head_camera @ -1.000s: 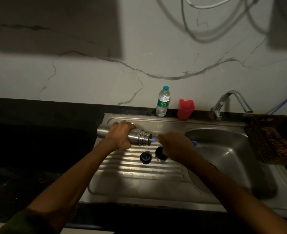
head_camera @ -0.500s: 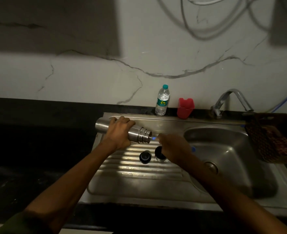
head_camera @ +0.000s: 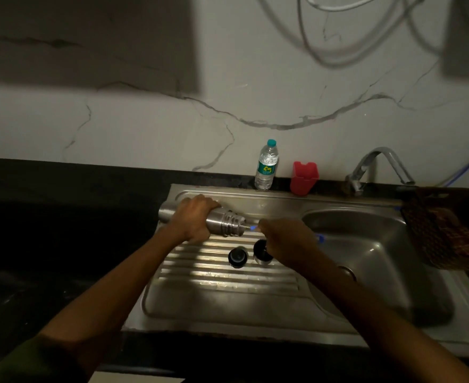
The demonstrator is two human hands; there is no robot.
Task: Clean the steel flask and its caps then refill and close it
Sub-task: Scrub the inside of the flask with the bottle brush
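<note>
- Clearly, in the head view, the steel flask [head_camera: 222, 223] lies on its side above the far part of the ribbed draining board [head_camera: 228, 280], its long axis running left to right with the threaded open mouth pointing right, toward the basin [head_camera: 379, 261].
- Left hand [head_camera: 192, 219] is wrapped over the flask's middle, fingers curled round the body; the base sticks out to its left, the neck to its right.
- Right hand [head_camera: 286, 241] sits just right of the mouth, fingers closed on a thin blue-handled tool [head_camera: 252, 228], probably a brush; its tip is at the opening, while its other end shows blue past the hand on the right.
- So the tool lines up with the flask's axis, and the right hand is the nearer one to the mouth; any stroke inward would likely travel leftward along that axis.
- Two caps wait on the ribs just near of the flask: a dark inner cap [head_camera: 238, 257] on the left and a steel outer cap [head_camera: 261, 252] beside it, partly hidden under the right hand.
- Far behind stands a plastic water bottle [head_camera: 266, 165].
</note>
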